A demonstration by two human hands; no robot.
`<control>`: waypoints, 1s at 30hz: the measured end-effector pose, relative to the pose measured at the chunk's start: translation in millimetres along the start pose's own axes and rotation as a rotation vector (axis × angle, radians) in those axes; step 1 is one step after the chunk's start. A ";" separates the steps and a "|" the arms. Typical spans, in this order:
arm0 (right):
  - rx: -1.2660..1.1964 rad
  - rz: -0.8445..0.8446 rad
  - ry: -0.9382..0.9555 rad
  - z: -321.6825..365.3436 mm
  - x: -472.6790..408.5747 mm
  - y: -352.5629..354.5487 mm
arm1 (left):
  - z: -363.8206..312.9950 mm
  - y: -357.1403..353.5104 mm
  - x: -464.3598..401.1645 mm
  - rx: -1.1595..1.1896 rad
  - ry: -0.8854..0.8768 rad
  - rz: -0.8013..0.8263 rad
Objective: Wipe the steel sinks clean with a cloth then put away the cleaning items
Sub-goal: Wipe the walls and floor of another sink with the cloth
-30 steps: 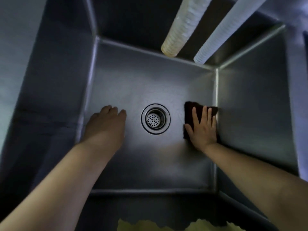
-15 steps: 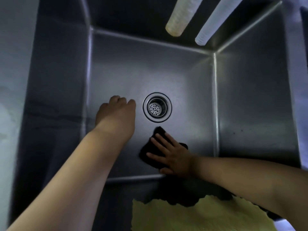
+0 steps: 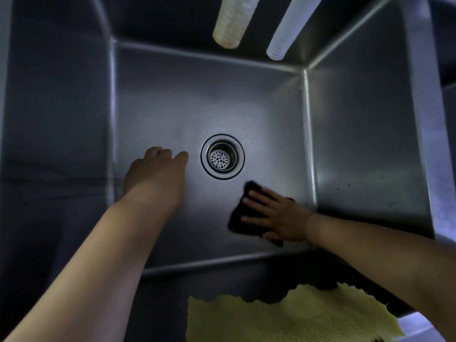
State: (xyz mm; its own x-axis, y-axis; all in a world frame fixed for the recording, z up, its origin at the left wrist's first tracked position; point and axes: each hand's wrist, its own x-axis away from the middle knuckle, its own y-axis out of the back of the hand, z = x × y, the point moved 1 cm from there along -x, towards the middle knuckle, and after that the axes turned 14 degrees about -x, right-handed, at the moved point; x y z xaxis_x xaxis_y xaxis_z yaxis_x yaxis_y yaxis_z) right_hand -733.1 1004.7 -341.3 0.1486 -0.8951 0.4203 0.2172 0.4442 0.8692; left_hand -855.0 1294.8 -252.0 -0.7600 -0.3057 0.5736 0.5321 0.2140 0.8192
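I look straight down into a deep steel sink point(image 3: 187, 99) with a round drain strainer point(image 3: 222, 156) in the middle of its floor. A dark cloth point(image 3: 240, 218) lies flat on the floor, to the lower right of the drain. My right hand point(image 3: 278, 217) presses on it with straight, spread fingers. My left hand point(image 3: 158, 174) rests on the bare floor left of the drain, fingers bent downward, holding nothing.
Two ribbed hoses hang over the back wall, a yellowish hose point(image 3: 233, 21) and a white hose point(image 3: 291, 28). A yellow cloth point(image 3: 283, 317) lies over the near rim at the bottom. The sink's right wall point(image 3: 365, 149) stands close to the dark cloth.
My right hand slid the dark cloth from the right wall toward the front centre, then back to the right below the drain. My left hand stayed beside the drain.
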 end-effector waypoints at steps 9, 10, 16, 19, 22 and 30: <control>-0.187 -0.178 -0.879 -140.1 -43.5 49.0 | 2.6 -6.6 -2.8 -0.044 0.014 -0.023; -0.213 -0.193 -0.918 -152.4 -49.9 55.0 | 3.8 -8.5 -3.7 -0.047 0.027 -0.015; -0.331 -0.189 -1.064 -148.4 -53.7 52.8 | 3.0 -0.8 1.3 -0.007 0.064 -0.012; -0.302 -0.142 -0.980 -114.4 -25.6 39.1 | 6.1 19.9 20.2 0.057 0.074 -0.168; -0.256 -0.006 -0.929 -74.8 2.9 23.4 | 16.2 43.6 51.1 0.036 0.117 -0.300; -0.620 0.186 -1.259 22.8 7.0 -6.1 | 64.2 46.4 171.0 -0.151 -0.050 -0.688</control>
State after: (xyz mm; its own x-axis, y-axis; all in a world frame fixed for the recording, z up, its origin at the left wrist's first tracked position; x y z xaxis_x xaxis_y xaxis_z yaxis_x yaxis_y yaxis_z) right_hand -755.4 994.8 -337.8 -0.6543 -0.1111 0.7480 0.7209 0.2073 0.6613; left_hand -984.3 1312.0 -115.9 -0.9567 -0.2818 -0.0723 -0.0320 -0.1451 0.9889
